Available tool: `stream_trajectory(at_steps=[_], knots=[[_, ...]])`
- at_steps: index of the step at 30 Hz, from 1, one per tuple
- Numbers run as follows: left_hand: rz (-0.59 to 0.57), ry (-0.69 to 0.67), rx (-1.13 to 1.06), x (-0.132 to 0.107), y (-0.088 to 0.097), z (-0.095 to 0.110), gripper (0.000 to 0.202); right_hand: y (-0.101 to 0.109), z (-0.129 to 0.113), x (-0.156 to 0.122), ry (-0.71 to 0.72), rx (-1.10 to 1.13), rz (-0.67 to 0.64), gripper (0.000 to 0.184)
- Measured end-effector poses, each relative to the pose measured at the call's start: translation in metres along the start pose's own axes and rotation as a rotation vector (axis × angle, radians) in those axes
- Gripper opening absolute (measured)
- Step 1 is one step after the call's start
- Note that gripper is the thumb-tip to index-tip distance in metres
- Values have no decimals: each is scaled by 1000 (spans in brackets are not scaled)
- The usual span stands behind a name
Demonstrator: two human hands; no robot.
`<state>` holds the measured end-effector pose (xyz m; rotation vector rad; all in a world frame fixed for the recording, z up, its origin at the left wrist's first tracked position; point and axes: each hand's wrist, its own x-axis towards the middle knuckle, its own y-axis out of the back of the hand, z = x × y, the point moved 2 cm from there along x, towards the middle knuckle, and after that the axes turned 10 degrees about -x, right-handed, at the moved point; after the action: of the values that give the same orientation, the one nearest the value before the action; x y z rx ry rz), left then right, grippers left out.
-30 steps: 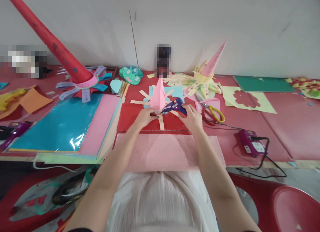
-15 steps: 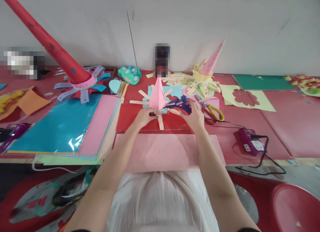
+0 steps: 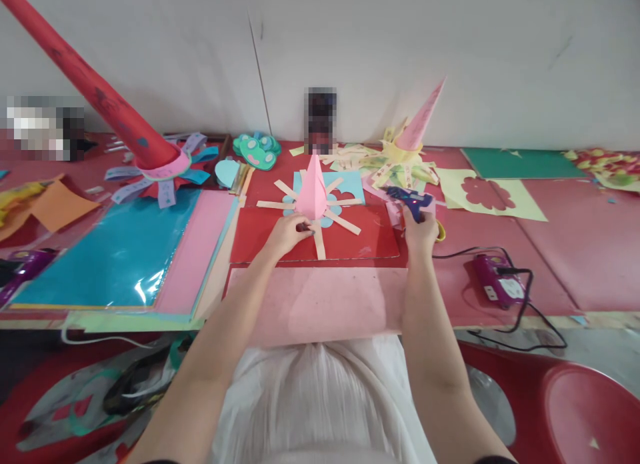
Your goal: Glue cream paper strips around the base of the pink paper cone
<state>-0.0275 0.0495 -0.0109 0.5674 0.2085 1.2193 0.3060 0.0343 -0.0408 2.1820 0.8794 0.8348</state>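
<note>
A pink paper cone stands upright on a light blue scalloped paper piece, with several pale paper strips spreading out around its base. My left hand is closed at the front left of the cone, by the strip that points toward me. A small dark thing shows at its fingertips, too small to name. In my right hand I grip a dark blue glue gun, held to the right of the cone and apart from it. Partly hidden behind this hand are yellow-handled scissors.
A red board lies under the cone, with a pink sheet in front. Tall red cone and paper packs are on the left. A second pink cone stands back right. A purple power socket trails black cable.
My right hand has drawn the glue gun away from the cone's base to the right. My left hand has stayed at the front strip. The view has shifted slightly.
</note>
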Motion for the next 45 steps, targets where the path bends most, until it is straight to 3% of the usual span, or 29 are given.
stream_trajectory(at_steps=[3,9,14,18,25,30,35,45], knots=[[55,-5,18,1,1,-1,11,-4,-1,-2,-28,-27,56,40],[162,-96,48,0,-3,4,15,3,-13,-7,-74,-7,49,29],[323,-107,84,-1,1,9,17,20,-20,-15,-38,-42,232,25],[297,-44,106,1,4,7,9,24,-39,-24,101,-85,305,25],[145,56,119,2,-3,1,4,-1,-101,-70,570,-61,88,27],[103,103,227,1,-6,8,11,-21,-124,-100,831,-55,-116,29],[82,122,306,-1,-8,12,22,-28,-123,-105,881,-72,-139,32],[63,106,338,-1,-8,11,21,-31,-123,-106,872,-107,-187,32]])
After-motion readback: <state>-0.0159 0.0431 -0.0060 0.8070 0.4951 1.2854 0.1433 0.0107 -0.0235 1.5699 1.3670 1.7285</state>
